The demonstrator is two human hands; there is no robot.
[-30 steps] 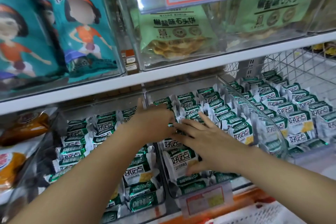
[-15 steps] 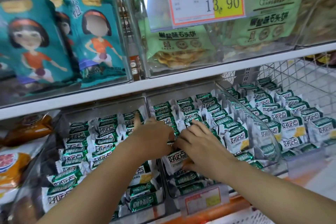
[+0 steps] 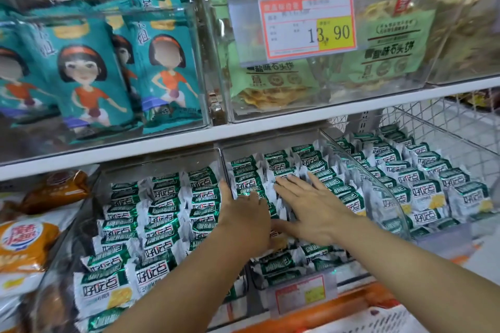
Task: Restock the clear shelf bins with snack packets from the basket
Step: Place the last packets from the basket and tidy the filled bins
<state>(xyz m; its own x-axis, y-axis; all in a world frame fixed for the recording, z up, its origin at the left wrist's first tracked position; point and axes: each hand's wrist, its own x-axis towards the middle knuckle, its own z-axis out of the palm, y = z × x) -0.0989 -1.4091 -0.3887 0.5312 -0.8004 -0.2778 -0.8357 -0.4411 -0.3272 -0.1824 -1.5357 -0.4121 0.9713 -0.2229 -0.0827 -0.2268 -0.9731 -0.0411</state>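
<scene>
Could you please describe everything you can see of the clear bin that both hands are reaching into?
The clear bin looks like transparent plastic, with a price label on its front. It sits under the white shelf board, between a left bin and a right bin, packed with rows of green-and-white packets standing on edge. The right hand lies flat on them, fingers spread; the left hand rests on them by the left wall, fingertips hidden.
</scene>
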